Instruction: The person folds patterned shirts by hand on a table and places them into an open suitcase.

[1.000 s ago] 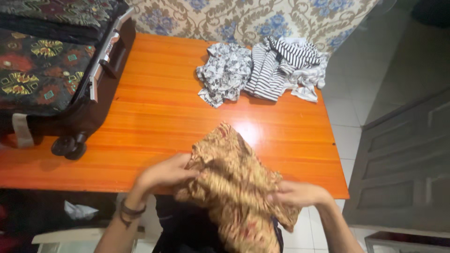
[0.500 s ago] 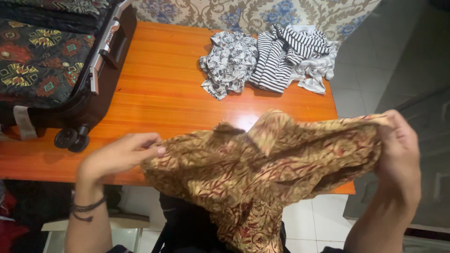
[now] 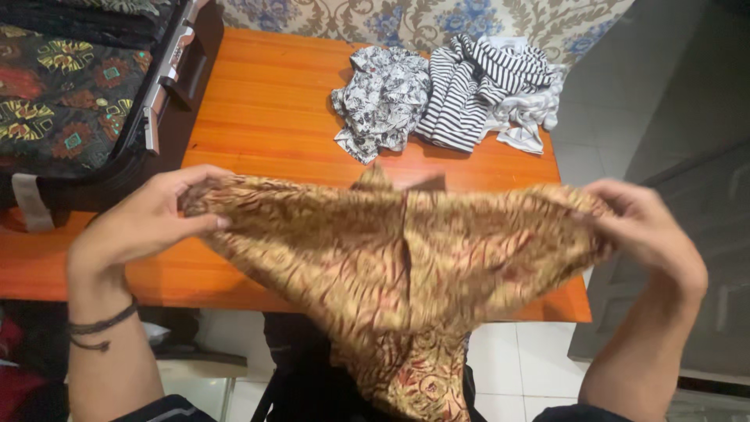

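Note:
A tan and brown patterned garment (image 3: 391, 258) is stretched wide in the air above the near edge of an orange wooden table (image 3: 266, 117). My left hand (image 3: 144, 219) pinches its left end and my right hand (image 3: 644, 227) grips its right end. The cloth sags in the middle and hangs down past the table edge toward my lap.
A black-and-white floral garment (image 3: 379, 98) and a striped garment (image 3: 480, 86) lie crumpled at the table's far right. An open black suitcase (image 3: 70, 94) with patterned cloth inside sits on the left. Patterned wall behind; tiled floor and a grey door to the right.
My hands have pulled apart, spreading the bunched garment out wide. The left hand rose and moved left; the cloth is now taut between both hands.

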